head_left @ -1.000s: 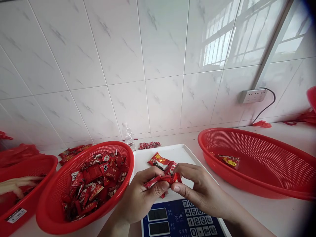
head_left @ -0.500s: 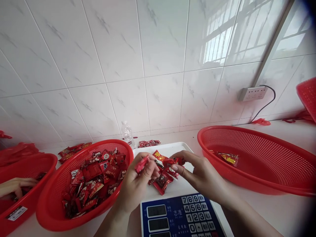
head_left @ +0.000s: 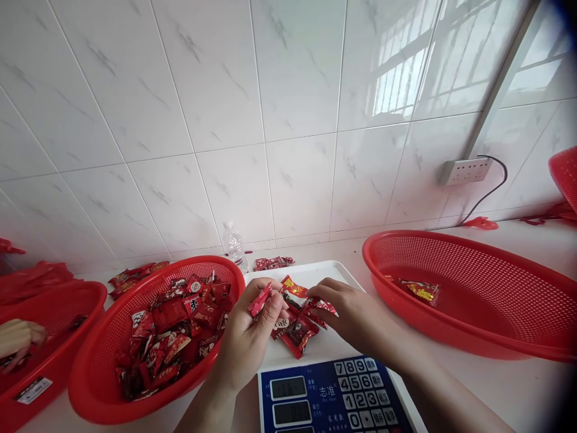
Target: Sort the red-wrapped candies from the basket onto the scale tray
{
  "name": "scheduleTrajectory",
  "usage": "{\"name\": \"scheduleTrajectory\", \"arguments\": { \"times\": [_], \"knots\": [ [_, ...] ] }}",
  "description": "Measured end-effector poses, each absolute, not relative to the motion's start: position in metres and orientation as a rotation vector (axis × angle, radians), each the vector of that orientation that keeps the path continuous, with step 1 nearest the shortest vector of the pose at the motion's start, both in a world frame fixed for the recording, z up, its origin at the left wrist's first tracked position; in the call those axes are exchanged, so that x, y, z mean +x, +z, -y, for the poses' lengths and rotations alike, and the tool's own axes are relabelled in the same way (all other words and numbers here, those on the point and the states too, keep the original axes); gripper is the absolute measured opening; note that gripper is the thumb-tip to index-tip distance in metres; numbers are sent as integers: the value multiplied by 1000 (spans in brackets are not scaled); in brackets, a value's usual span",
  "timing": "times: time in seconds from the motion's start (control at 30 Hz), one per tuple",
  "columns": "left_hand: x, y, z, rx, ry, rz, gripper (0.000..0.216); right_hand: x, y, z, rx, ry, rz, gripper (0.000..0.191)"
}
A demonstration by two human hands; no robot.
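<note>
My left hand [head_left: 252, 340] is raised over the white pan [head_left: 329, 273] of a weighing scale, pinching a small red candy packet [head_left: 260, 300] between thumb and fingers. My right hand [head_left: 349, 313] lies lower on the pan with its fingers closed on red candy packets [head_left: 321, 308] in a small heap. More packets [head_left: 295, 331] lie on the pan between my hands. The scale's blue keypad [head_left: 333, 400] is in front of me. Left of the scale stands a red mesh basket [head_left: 97, 388] full of red candy packets [head_left: 171, 331].
A large red mesh basket [head_left: 473, 270] at the right holds one or two packets [head_left: 419, 291]. Another person's hand [head_left: 15, 343] reaches into a red bin [head_left: 67, 313] at far left. A water bottle [head_left: 234, 246], loose packets [head_left: 270, 263] and a wall socket [head_left: 464, 171] sit by the tiled wall.
My hands, together on one packet a second ago, have separated. The left keeps a packet raised; the right has come down onto the heap on the pan. The other person's hand pulled back left.
</note>
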State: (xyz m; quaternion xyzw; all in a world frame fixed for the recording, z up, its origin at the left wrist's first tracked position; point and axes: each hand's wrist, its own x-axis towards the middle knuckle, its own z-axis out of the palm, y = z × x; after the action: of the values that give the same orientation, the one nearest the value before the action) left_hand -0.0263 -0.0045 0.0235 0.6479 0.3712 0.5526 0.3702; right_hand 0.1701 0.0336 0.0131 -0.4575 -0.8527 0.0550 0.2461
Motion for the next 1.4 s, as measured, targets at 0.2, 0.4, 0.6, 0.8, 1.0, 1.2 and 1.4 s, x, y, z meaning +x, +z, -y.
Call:
{"name": "scheduleTrajectory", "arguments": {
  "times": [0.2, 0.4, 0.6, 0.8, 1.0, 1.2, 1.4],
  "knots": [
    [-26, 24, 5, 1653, 1383, -969, 21, 170, -4, -50, -1353, 21, 2371, 23],
    [-28, 22, 4, 1687, 1373, -983, 18, 172, 6, -45, -1390, 113, 2373, 22],
    [-27, 22, 2, 1703, 1374, -991, 19, 155, -4, -45, -1230, 138, 2310, 22],
    [-27, 21, 2, 1715, 1381, -996, 19, 146, -11, -47, -1055, 272, 2437, 15],
    [-27, 22, 3, 1720, 1394, -1000, 17, 156, -9, -46, -1238, 236, 2477, 14],
    [-28, 23, 2, 1717, 1383, -1008, 17, 158, 2, -41, -1229, 110, 2368, 15],
    [-27, 20, 2, 1710, 1275, -1043, 19, 166, 24, -23, -1021, 305, 2099, 21]
  ]
}}
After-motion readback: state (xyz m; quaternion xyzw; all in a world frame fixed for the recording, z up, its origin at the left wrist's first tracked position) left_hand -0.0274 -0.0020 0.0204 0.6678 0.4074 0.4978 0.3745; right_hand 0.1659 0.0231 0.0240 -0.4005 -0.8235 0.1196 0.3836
